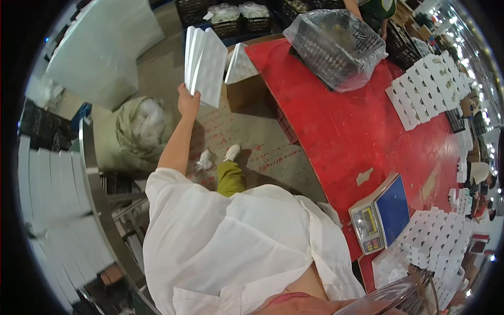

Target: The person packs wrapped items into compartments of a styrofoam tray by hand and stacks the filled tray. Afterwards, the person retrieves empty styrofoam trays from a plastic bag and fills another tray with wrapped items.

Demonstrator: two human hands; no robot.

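Observation:
My left hand point(189, 101) reaches forward on the left with its fingers closed around the lower edge of several thin white trays point(210, 68). They are held upright and fan slightly apart over the floor. Just right of them, more white trays point(241, 67) stand in a cardboard box point(245, 94) beside the red table point(325, 136). My right hand is out of view.
On the table stand a black crate lined with clear plastic point(336, 50), a scale point(379, 214) and stacked white trays point(429, 89). A co-worker's arm point(353, 7) reaches to the crate. A green sack point(139, 131) sits on the floor at left, near a metal-edged table point(97, 194).

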